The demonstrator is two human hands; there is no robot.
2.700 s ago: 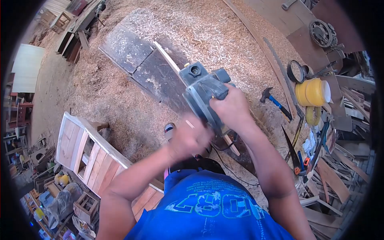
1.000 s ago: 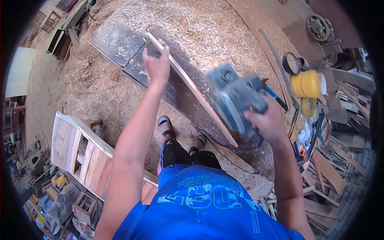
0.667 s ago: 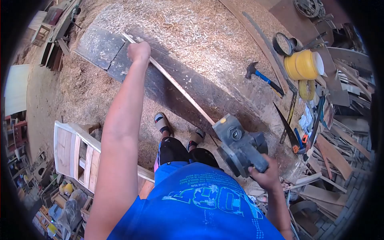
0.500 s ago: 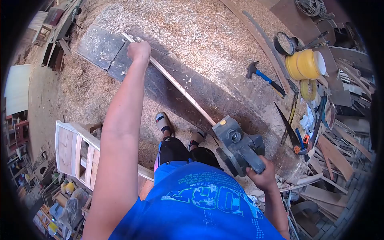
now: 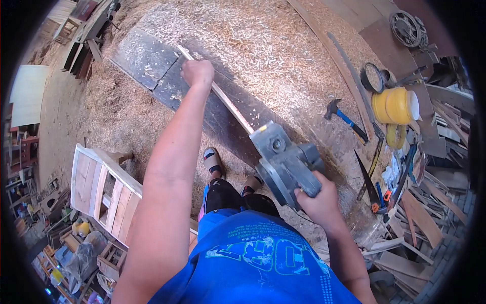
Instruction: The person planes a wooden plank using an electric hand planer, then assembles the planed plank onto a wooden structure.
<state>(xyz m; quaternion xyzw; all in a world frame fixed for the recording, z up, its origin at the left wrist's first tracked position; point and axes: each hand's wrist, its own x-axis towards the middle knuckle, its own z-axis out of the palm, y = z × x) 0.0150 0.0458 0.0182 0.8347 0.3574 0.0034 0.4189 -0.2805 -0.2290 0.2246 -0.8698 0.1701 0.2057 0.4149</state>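
Note:
A thin wooden strip [image 5: 232,107] lies lengthwise along a dark, worn workbench [image 5: 140,57]. Near its far end my left hand [image 5: 198,73] is closed around it. A grey electric planer [image 5: 288,162] rests over the strip's near end, covering that part of it. My right hand [image 5: 319,197] grips the planer's rear handle, fingers wrapped round it. The planer's underside and its contact with the wood are hidden.
Wood shavings [image 5: 243,45] cover much of the bench and floor. To the right lie a claw hammer [image 5: 347,120], a handsaw [image 5: 368,177], a yellow container [image 5: 395,106] and scrap boards [image 5: 422,218]. A slatted wooden piece [image 5: 104,192] stands at left.
The planer and my right hand have moved forward along the strip, toward my left hand. Less of the strip shows between them. The whole view has shifted slightly.

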